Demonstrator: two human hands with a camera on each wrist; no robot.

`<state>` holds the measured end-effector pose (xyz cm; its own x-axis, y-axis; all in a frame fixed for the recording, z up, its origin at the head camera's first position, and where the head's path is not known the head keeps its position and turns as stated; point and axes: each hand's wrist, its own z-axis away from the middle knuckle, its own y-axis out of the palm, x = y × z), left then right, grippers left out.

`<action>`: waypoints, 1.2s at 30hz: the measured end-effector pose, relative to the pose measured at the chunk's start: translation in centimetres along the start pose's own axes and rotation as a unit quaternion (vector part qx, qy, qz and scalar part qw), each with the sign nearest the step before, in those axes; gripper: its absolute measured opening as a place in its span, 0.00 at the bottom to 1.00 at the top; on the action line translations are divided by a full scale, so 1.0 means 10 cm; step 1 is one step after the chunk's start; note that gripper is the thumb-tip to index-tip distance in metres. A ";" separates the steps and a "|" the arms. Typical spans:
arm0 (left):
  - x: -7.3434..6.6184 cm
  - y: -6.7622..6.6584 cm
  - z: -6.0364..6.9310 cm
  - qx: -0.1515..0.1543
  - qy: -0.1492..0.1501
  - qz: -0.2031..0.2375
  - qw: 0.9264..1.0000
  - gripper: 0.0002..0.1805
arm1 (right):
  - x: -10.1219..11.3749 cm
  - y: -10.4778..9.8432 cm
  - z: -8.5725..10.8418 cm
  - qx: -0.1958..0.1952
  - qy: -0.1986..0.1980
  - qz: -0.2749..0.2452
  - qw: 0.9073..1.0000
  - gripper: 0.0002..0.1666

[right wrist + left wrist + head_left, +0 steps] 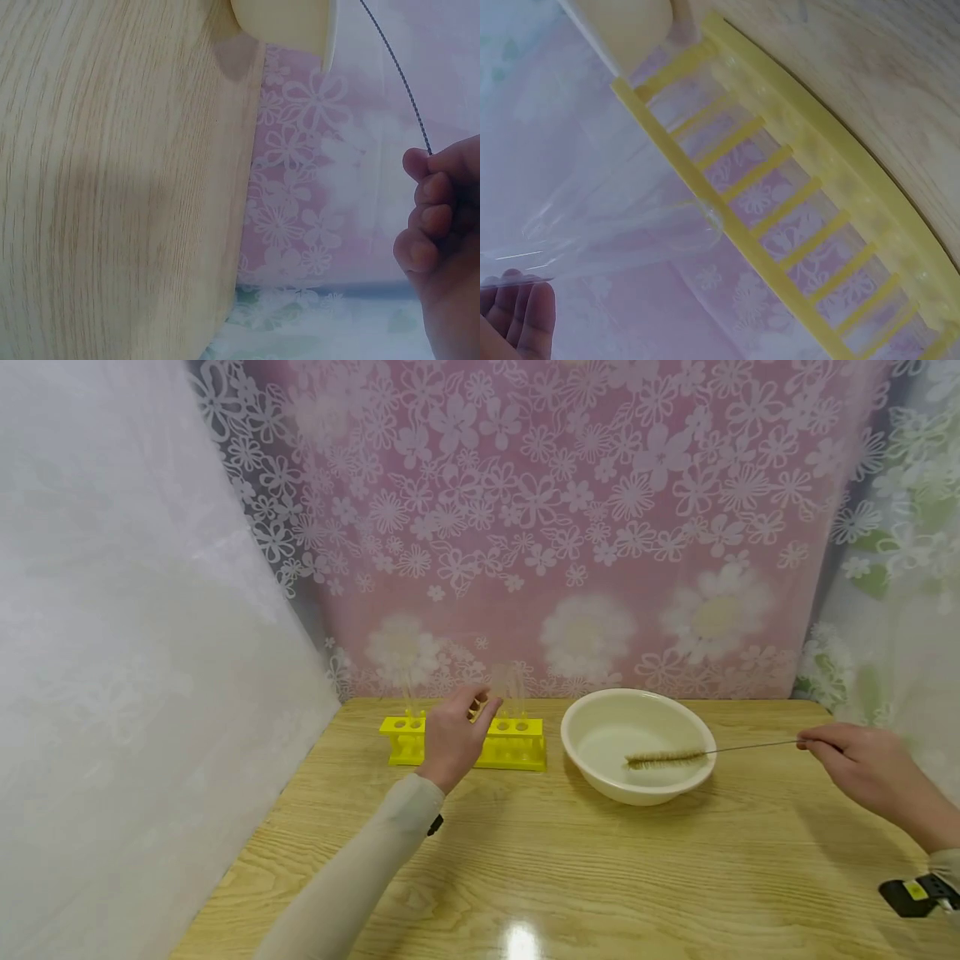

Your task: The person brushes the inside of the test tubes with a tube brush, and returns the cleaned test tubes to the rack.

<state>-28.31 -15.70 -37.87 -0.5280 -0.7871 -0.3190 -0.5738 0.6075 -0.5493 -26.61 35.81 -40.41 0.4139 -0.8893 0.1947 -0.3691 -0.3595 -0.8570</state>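
Note:
In the left wrist view, the curled fingers of my left hand (517, 319) (454, 733) are at one end of a clear test tube (630, 240), gripping it. Its rounded end overlaps the top bar of the yellow rack (769, 281) (468, 762); whether it is in a hole I cannot tell. More clear tubes (519, 693) stand at the rack's right, others at its left. My right hand (873, 768) (442, 232) pinches the thin wire handle (757, 746) (405, 82) of a bristle brush. The brush head (666, 760) lies over the inside of a white basin (637, 793).
The basin is to the right of the rack, a small gap between them. Both stand on a wood-grain table (570, 877). A pink flowered curtain (570, 527) hangs behind the table, with pale sheets (135, 610) at the left and right.

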 end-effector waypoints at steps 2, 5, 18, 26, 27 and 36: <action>0.05 -0.04 -0.01 -0.005 -0.008 -0.001 1.000 0.14 | 0.00 0.01 0.00 0.002 -0.001 0.001 1.000 0.13; 0.13 -0.10 -0.03 -0.017 -0.026 0.000 1.000 0.14 | -0.01 0.01 -0.01 0.007 0.003 -0.004 1.000 0.14; 0.55 -0.28 -0.12 -0.066 -0.109 0.006 0.992 0.16 | -0.02 0.03 0.00 0.006 0.011 -0.007 1.000 0.14; 0.63 -0.26 -0.17 -0.072 -0.114 -0.003 0.991 0.15 | -0.03 0.03 0.02 -0.001 0.009 -0.005 1.000 0.14; 0.64 -0.25 -0.18 -0.070 -0.117 -0.002 0.991 0.16 | -0.03 0.03 0.02 0.000 0.009 -0.005 1.000 0.14; 0.71 -0.20 -0.19 -0.051 -0.165 -0.035 0.984 0.19 | -0.07 0.01 0.04 0.002 0.009 -0.016 1.000 0.13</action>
<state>-32.11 -22.35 -37.57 -0.2617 -0.8090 -0.5263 -0.6697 0.5449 -0.5046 -26.65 36.49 -40.83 0.4110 -0.8819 0.2308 -0.3516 -0.3870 -0.8524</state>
